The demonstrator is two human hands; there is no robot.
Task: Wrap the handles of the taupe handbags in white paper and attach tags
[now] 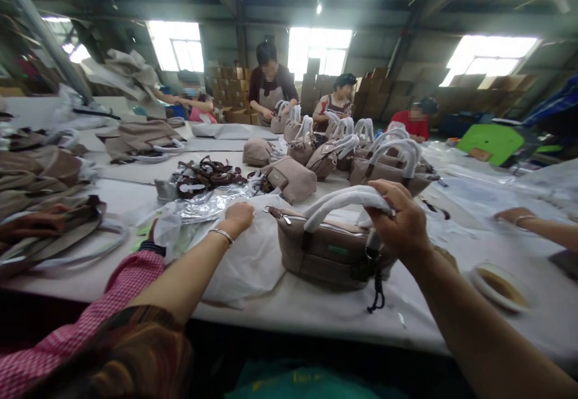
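Note:
A taupe handbag [332, 254] stands upright at the table's front edge, its handles wrapped in white padding. My right hand [401, 218] is closed around these wrapped handles [350, 197]. From the bag's near right side hangs a dark strap with a loop [376, 290]. Left of the handbag, my left hand [239, 217], with a bracelet at the wrist, has its fingers curled on a thin white plastic bag [244, 260]. That plastic bag lies crumpled on the table and reaches the handbag's left side.
Brown straps [210, 176] and clear plastic packets [212, 200] lie beyond my left hand. More taupe handbags [311, 146] stand farther back. A co-worker's pink checked sleeve [130, 272] is close on my left, another person's hand [517, 215] at right. A tape roll [499, 287] lies right.

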